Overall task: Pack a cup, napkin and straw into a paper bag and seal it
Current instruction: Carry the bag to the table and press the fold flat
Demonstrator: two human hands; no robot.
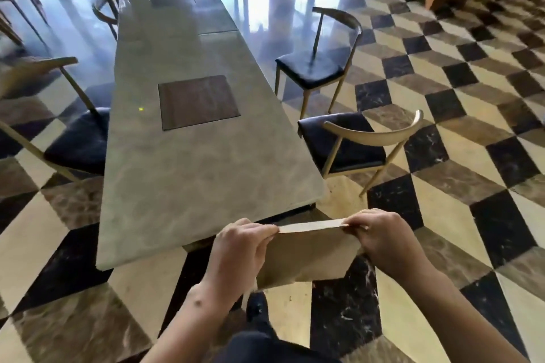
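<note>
Head view shows our paper bag (306,256) low in the frame, held in the air in front of us, just past the near end of the marble table (188,162) and over the chequered floor, not resting on anything. Its top edge is folded into a flat strip that runs between our two hands. We cannot see a cup, napkin or straw anywhere; whether they are inside the bag we cannot tell.

What could go wrong, as we judge it: with no surface under the bag, pulling the fold sideways could tear the paper at a corner. An uneven crease could spring back open, and a loosened pinch on either side would let the bag tip or drop to the floor.

Our left hand (244,244) is closed, thumb and fingers pinching the left end of the folded strip, with the knuckles curled over the bag's upper corner. Our right hand (380,236) is likewise closed, pinching the right end of the strip. Neither hand touches the table.
</note>
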